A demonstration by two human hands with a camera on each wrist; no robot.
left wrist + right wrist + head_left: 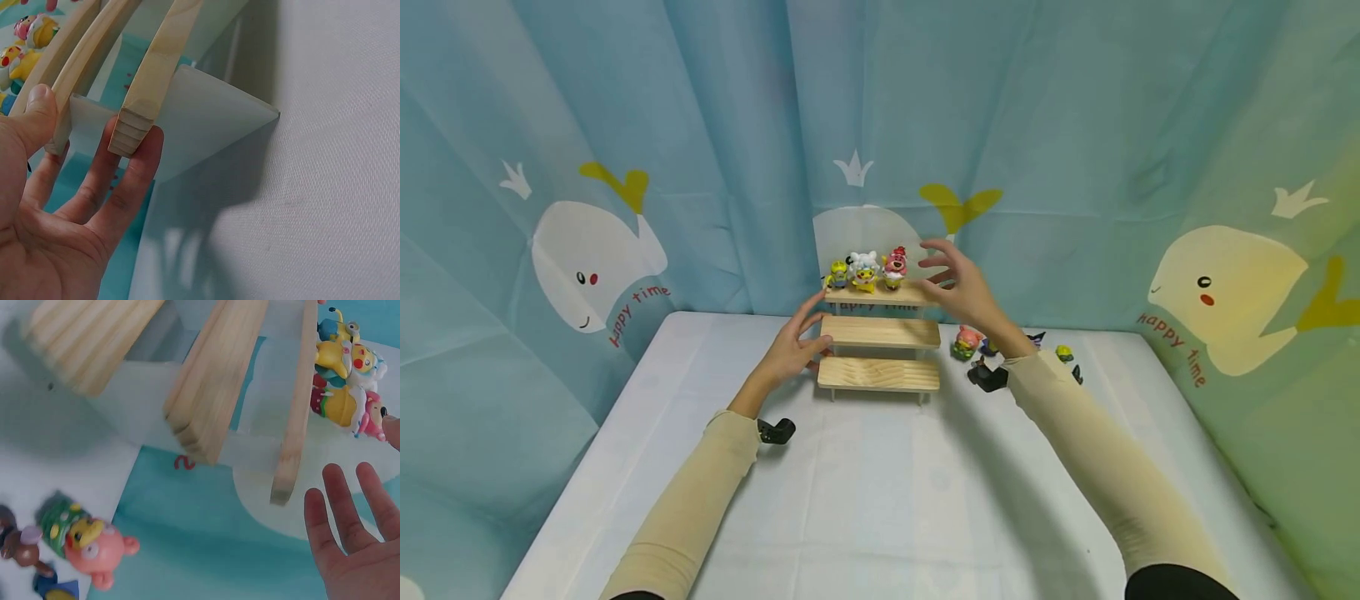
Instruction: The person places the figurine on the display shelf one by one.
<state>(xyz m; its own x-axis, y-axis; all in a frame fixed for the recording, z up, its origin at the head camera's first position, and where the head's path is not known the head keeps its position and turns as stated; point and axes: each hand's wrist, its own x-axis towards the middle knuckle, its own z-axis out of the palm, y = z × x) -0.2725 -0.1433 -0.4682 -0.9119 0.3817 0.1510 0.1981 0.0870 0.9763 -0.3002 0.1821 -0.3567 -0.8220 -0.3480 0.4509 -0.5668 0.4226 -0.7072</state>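
Observation:
A three-tier wooden display stand (880,332) with clear side supports stands at the back of the table. My left hand (786,350) grips its left end; in the left wrist view the thumb lies against the middle board (103,37) and fingers curl around the board ends. On the top board are a small green-and-blue figurine (838,273), a yellow figurine with a white hood (864,271) and a pink bear figurine (895,267). Beside the bear, my right hand (958,287) has its fingers spread, its thumb tip close to the bear's face in the right wrist view.
Right of the stand, several more figurines lie on the white table (865,475), among them a pink one with a green base (966,342), a brown one (22,544) and a small yellow-green one (1064,353). A blue whale-print curtain (880,108) hangs close behind the stand.

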